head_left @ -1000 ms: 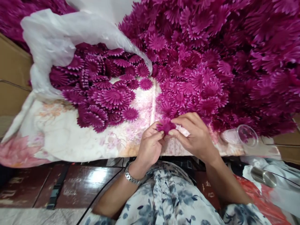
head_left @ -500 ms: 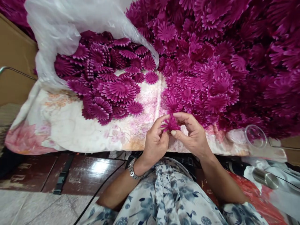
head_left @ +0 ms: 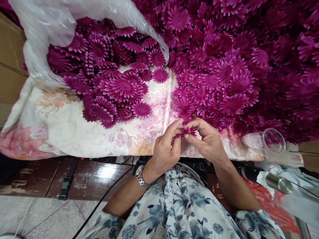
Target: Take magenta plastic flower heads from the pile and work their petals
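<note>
Over the front of the cloth, my left hand (head_left: 167,146) and my right hand (head_left: 208,142) meet at a small magenta artificial flower (head_left: 187,131). The thumb and forefinger of my right hand pinch its petals. My left fingertips close on its left edge, partly hiding it. The flower is seen nearly edge-on. Left of my hands lies a heap of flat layered petal pieces (head_left: 122,89), spilling from a translucent plastic bag (head_left: 42,36). A much larger pile of magenta flowers (head_left: 224,73) rises just beyond my right hand.
A floral cloth (head_left: 74,139) covers the work surface. At the right front edge lies a clear round plastic container (head_left: 274,141). Below, a metal cylinder (head_left: 278,183) rests on white plastic, near a red plastic sheet (head_left: 271,202). Cardboard (head_left: 11,79) stands at the far left.
The flower between my fingers has turned from showing its spread petals to nearly edge-on, and my right fingers have closed in around it. The view has shifted slightly.
</note>
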Available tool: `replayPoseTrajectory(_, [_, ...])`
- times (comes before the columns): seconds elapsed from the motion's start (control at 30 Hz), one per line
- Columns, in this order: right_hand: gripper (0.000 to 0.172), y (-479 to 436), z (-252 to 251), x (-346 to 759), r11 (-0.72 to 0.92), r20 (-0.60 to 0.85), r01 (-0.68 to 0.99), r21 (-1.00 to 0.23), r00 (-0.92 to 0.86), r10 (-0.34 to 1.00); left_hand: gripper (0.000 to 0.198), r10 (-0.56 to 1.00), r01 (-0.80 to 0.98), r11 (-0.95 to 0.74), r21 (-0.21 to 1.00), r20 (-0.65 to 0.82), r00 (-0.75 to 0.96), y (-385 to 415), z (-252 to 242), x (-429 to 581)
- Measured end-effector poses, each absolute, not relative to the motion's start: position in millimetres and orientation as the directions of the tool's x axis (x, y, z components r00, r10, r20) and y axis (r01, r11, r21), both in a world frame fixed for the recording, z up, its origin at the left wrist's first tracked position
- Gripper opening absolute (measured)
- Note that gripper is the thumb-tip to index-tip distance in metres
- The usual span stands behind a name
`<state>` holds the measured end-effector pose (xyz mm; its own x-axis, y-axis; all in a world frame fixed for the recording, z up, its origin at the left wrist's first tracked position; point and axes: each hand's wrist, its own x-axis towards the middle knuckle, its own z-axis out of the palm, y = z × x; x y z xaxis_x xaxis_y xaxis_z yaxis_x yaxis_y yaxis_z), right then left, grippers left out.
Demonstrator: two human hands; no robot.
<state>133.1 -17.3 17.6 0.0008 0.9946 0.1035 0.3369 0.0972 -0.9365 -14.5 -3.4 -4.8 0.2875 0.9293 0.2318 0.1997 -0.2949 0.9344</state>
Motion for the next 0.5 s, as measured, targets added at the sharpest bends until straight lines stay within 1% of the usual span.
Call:
replayPoseTrajectory(0.1, [0.008, -18.2, 16.9, 133.7, 0.086, 0.081, 0.335, -0.938, -0.030, 0.996, 0.048, 0.923, 0.242, -0.340, 0.909, 0.273, 0.273, -4.1, -5.2, -15.3])
replayPoseTrajectory(0.23, [0.008, -19.0, 16.6, 134.3, 0.120, 0.101, 0.349, -0.929, -0.072, 0.992, 0.047, 0.920, 0.249, -0.350, 0.903, 0.281, 0.271, -4.1, -6.5, -15.8])
replayPoseTrajectory(0.4, [0.007, -21.4, 15.7, 134.3, 0.179, 0.183, 0.470, -0.864, -0.038, 0.982, 0.039, 0.922, 0.194, -0.318, 0.928, 0.255, 0.291, -3.5, -8.0, -17.4])
replayPoseTrajectory(0.5, [0.011, -23.2, 16.1, 133.7, 0.174, 0.189, 0.534, -0.827, -0.027, 0.982, 0.037, 0.926, 0.152, -0.300, 0.942, 0.250, 0.283, -3.9, -9.3, -20.4])
